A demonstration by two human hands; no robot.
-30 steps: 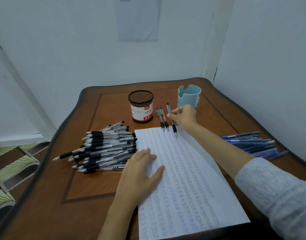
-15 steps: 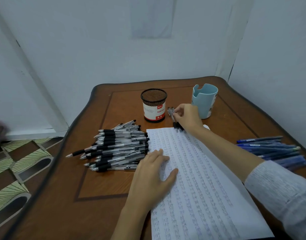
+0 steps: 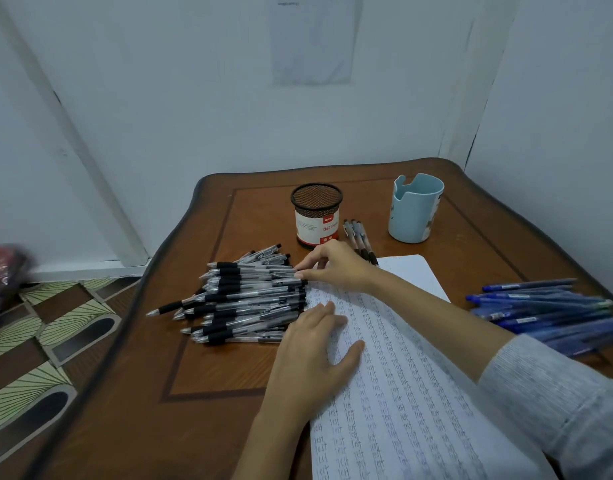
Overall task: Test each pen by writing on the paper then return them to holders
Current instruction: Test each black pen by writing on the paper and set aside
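Note:
A heap of black-grip pens [image 3: 242, 299] lies left of the written-on paper [image 3: 412, 386]. My right hand [image 3: 336, 268] reaches across the paper's top, and its fingertips touch the ends of the upper pens in the heap; whether they pinch one I cannot tell. My left hand [image 3: 315, 351] lies flat on the paper's left edge, fingers spread. Three black pens [image 3: 358, 239] lie side by side between the black mesh holder [image 3: 317, 214] and the light blue holder [image 3: 415, 211]. A pile of blue pens [image 3: 547, 310] lies to the right of the paper.
The brown wooden table [image 3: 208, 410] stands in a white corner, walls close behind and to the right. Patterned floor tiles [image 3: 48, 344] show to the left, below the table's curved edge.
My right hand has left the three black pens near the holders and moved left to the heap of black pens. My left hand stays on the paper.

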